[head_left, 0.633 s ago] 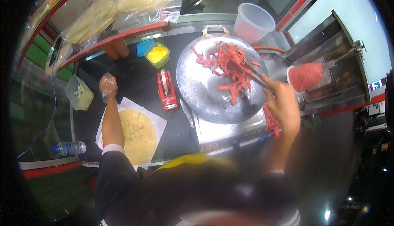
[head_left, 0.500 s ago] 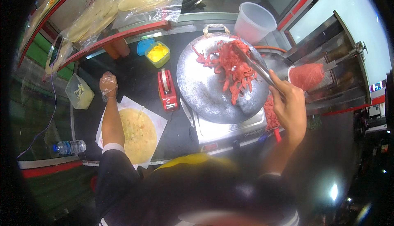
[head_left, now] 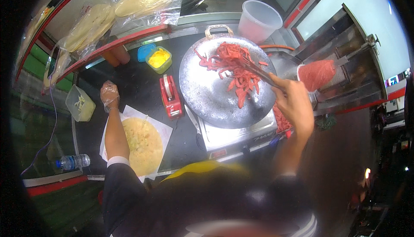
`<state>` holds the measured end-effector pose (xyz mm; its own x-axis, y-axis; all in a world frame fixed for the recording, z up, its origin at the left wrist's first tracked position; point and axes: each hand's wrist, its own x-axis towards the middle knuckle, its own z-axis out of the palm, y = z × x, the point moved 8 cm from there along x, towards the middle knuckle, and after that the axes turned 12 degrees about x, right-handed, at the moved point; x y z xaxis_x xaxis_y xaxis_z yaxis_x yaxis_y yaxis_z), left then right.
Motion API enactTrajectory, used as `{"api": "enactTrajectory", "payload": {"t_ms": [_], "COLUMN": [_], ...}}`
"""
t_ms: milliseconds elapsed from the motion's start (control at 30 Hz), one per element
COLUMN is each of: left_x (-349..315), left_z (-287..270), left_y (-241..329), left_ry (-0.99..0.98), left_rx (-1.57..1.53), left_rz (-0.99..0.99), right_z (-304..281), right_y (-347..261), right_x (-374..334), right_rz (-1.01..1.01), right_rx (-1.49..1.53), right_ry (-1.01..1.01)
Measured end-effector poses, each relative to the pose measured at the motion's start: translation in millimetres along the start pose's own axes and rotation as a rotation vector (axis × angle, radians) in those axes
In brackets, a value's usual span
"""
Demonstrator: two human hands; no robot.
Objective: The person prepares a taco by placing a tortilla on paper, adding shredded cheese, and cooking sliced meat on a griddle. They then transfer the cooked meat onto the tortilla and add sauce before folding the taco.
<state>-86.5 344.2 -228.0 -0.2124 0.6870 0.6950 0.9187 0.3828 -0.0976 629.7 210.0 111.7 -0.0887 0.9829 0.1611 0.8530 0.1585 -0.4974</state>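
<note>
While my right hand (head_left: 295, 103) is closed firmly round the tongs (head_left: 261, 70), their tips are in the red meat strips (head_left: 233, 54), which lie on the far half of the wide pan (head_left: 205, 103); I judge the long tongs are there to hold my bare fingers off hot metal. My left hand (head_left: 110, 94), in a clear plastic glove, is loosely curled over the bench (head_left: 185, 144), and I cannot tell whether it has hold of anything; perhaps it is out there so the glove touches nothing raw. The flatbread (head_left: 146, 148) lies on white paper (head_left: 166, 128), probably to stay clean, with my left forearm across one side. As for edges, the paper reaches the bench's front, the red tape dispenser (head_left: 171, 101) sits just beside the pan's left rim, and the bucket (head_left: 258, 26) stands close behind the pan; sideways room lies between my left hand and the dispenser, and the pan's near half leaves space for spreading meat
</note>
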Motion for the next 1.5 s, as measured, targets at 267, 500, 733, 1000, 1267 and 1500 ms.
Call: {"api": "enactTrajectory", "payload": {"t_ms": [267, 500, 733, 1000, 1267, 1500], "left_x": [3.6, -1.8, 7.2, 6.5, 9.2, 10.3], "left_z": [15.0, 21.0, 8.5, 4.7, 7.3, 4.8], "left_y": [10.3, 2.4, -7.7, -0.7, -2.5, 19.9], "left_ry": [-0.110, -0.093, -0.080, -0.079, -0.122, -0.119], "left_rx": [0.296, 0.221, -0.148, -0.017, -0.135, 0.416], "left_rz": [0.212, 0.198, -0.095, -0.040, -0.068, 0.265], "right_z": [5.8, -2.6, 7.7, -2.2, 0.6, 15.1], "right_y": [-11.2, -25.5, -36.2, -39.1, -33.9, -40.3], "right_x": [4.1, 16.7, 7.4, -0.2, 6.6, 4.2], "right_rz": [-0.051, -0.058, -0.051, -0.071, -0.106, -0.082], "right_rx": [-0.019, -0.030, -0.072, -0.040, -0.082, -0.099], "right_ry": [-0.038, 0.048, -0.076, 0.006, 0.045, -0.064]}}
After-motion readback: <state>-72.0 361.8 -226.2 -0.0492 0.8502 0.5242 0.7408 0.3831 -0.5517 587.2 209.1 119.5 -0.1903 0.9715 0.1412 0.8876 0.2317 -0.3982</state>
